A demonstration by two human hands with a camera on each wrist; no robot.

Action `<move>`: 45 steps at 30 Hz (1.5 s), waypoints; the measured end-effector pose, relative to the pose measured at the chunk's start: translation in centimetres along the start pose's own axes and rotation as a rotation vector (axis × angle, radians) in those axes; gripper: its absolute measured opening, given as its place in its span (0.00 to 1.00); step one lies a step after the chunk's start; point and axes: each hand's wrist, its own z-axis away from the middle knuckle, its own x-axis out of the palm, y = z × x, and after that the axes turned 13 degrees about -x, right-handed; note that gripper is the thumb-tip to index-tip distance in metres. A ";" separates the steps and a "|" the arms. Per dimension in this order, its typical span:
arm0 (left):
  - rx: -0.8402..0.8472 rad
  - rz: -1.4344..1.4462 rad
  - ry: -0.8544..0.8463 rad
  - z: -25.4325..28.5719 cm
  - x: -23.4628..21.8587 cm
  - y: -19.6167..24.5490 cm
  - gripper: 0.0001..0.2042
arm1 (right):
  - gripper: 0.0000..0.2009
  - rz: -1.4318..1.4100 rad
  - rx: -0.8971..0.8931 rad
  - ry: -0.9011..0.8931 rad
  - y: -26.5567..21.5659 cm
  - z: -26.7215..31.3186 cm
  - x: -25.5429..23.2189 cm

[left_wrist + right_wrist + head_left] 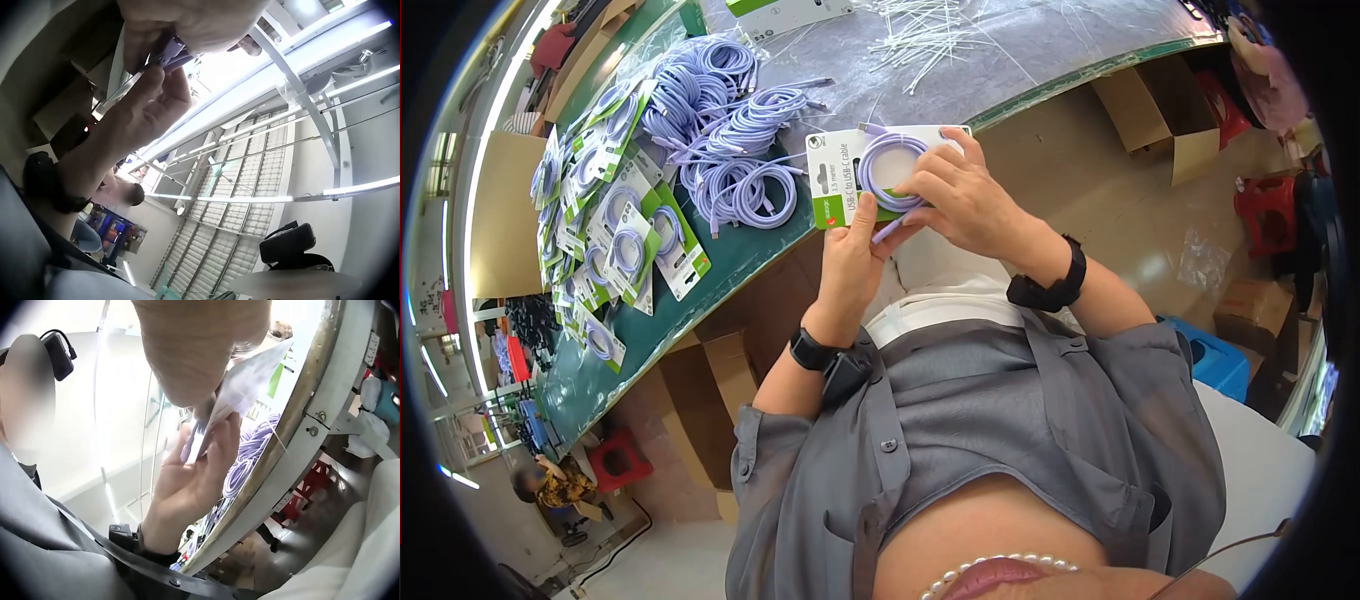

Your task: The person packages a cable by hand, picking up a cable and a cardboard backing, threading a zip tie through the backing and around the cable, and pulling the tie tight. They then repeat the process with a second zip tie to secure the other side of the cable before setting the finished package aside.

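Observation:
A white and green USB-C cable packaging card (830, 165) is held up in front of the body, with a coiled lilac cable (878, 158) lying against its face. My left hand (852, 265) grips the card's lower edge, thumb over the front. From the right, my right hand (972, 200) reaches over the card with fingers bent at the coil, pinching the cable there. In the right wrist view the card (250, 381) is edge-on, with the left hand (194, 484) under it. A lilac cable end (174, 50) shows between the hands in the left wrist view.
Loose coiled lilac cables (750, 130) are heaped on the green-edged table (700, 290). Left of them lies a pile of carded cables (615, 235). White ties (920, 45) are scattered at the back. Cardboard boxes (705, 395) and red stools (1265, 215) stand on the floor.

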 end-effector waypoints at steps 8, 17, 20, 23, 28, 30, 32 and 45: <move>0.057 0.187 -0.144 0.1 -0.8 -0.1 0.22 | 0.08 0.021 -0.015 0.040 1.5 1.4 -0.3; 0.151 0.210 -0.137 0.8 0.2 -1.3 0.21 | 0.10 -0.104 0.012 0.044 1.1 0.4 -1.2; 0.156 0.224 -0.132 0.9 0.2 -1.3 0.22 | 0.11 -0.123 -0.040 0.062 1.4 0.3 -1.4; 0.154 0.295 -0.166 0.7 -0.3 -1.9 0.21 | 0.11 -0.055 -0.058 0.004 1.4 0.2 -1.5; 0.234 0.035 -0.080 0.6 0.4 -1.9 0.17 | 0.11 0.014 -0.089 -0.049 1.8 -0.2 -1.6; 0.223 -0.038 0.023 0.4 0.5 -1.7 0.16 | 0.11 0.039 -0.102 -0.069 1.7 -0.5 -1.4; 0.324 -0.174 0.023 -0.1 0.3 -1.6 0.15 | 0.11 0.043 -0.093 -0.063 1.6 -0.6 -1.5; 0.156 0.124 0.011 -0.7 -0.9 -2.1 0.14 | 0.09 0.118 -0.066 -0.042 2.3 0.7 -0.5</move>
